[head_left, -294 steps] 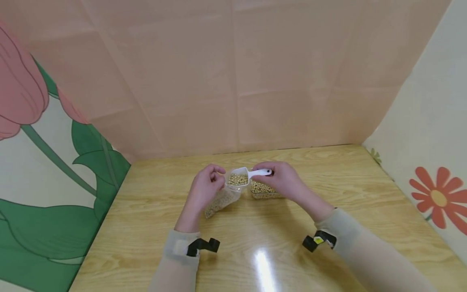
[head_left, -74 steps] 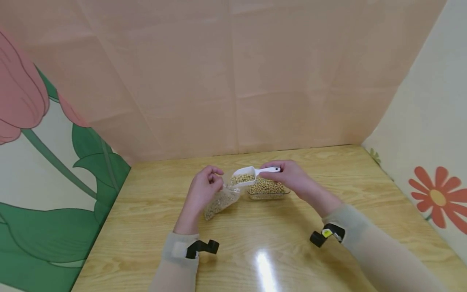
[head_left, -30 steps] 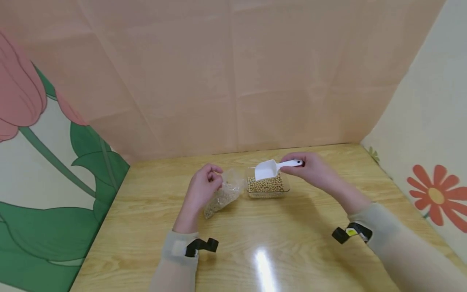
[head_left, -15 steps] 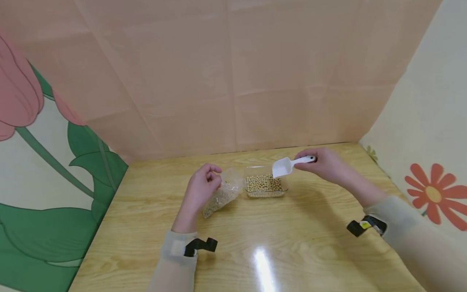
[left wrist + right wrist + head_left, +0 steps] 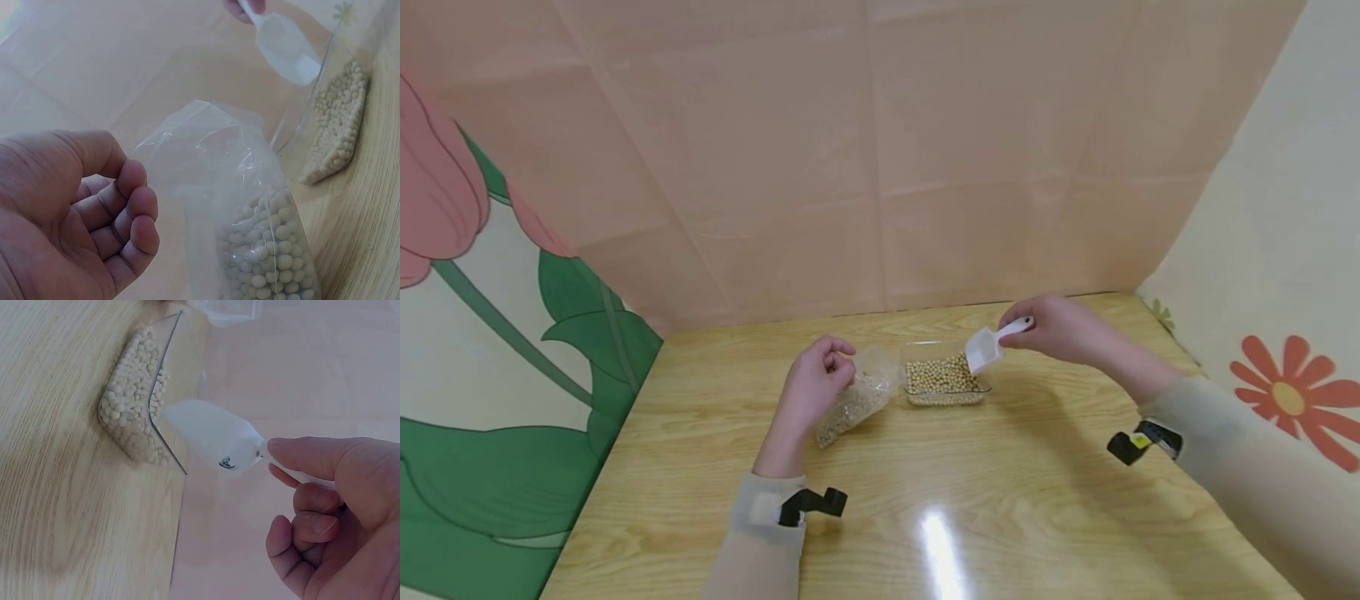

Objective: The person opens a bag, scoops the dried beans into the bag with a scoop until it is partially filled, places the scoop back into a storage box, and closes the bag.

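My left hand (image 5: 817,379) pinches the rim of a clear plastic bag (image 5: 857,400) between thumb and forefinger. Pale round soybeans (image 5: 275,250) fill the bag's lower part, and its mouth gapes open. Over on the right, my right hand (image 5: 1060,332) grips the handle of a white scoop (image 5: 985,348). The scoop tilts downward, its lip at the right end of a clear rectangular container (image 5: 943,398). More soybeans (image 5: 938,375) lie in that container. From the right wrist view, the underside of the scoop shows above the container's rim.
The bag and container stand side by side on a wooden table (image 5: 880,517). A pinkish sheet (image 5: 880,167) hangs behind the table. Walls painted with flowers flank it at left and right. A black wrist camera (image 5: 812,504) sits on each sleeve.
My right hand carried the scoop, which held soybeans earlier, from the bag's mouth rightward; the scoop, later bare inside, has just dipped toward the container's right end. The left hand stays at the bag.
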Motion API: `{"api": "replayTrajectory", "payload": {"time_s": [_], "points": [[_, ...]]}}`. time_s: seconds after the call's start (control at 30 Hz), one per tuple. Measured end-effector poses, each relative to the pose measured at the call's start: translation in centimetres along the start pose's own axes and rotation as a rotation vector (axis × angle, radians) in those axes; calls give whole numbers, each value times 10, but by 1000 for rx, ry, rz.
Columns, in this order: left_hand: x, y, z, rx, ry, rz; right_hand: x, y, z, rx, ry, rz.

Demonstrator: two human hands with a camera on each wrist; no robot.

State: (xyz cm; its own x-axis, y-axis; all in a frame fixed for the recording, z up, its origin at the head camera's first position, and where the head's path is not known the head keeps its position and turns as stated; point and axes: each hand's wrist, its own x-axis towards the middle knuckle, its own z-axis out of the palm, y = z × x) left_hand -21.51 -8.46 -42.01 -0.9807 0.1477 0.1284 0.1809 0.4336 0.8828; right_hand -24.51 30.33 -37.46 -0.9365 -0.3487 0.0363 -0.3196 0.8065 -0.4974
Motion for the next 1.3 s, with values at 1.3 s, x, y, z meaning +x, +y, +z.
{"api": "replayTrajectory", "payload": {"time_s": [1.3], "points": [[-4, -1, -1, 13, -7, 12, 17, 32, 70, 341, -49, 188]]}}
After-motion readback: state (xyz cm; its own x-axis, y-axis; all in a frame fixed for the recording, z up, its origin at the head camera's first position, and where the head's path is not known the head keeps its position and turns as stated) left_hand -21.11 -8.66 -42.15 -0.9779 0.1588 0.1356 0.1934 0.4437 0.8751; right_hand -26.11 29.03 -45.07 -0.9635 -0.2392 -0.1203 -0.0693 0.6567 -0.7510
